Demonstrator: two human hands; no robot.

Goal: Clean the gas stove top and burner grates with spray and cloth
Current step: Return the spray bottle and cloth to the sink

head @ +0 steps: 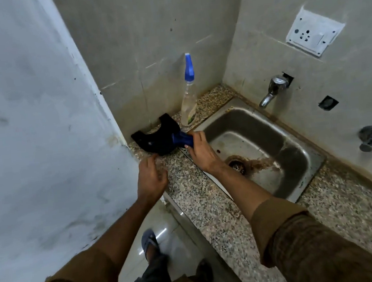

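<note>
The right hand point(201, 149) pinches a blue cloth point(181, 139) between thumb and fingers and holds it against the edge of a black burner grate point(155, 139). The grate lies flat on the speckled counter point(200, 199), in the corner next to the wall, just beside the steel sink point(300, 188). The left hand point(151, 179) hovers near the front of the grate with loosely curled fingers and holds nothing. The spray bottle point(189, 101) stands upright behind the grate, close to the sink rim. The stove top itself is not in view.

The step seems to be wiping the grate. To do it well, I think the left hand should press the grate down so it does not slide, while the cloth goes along each arm and into the curved cut-out, where grease usually stays. If the dirt is dry, a little spray first would help
</note>
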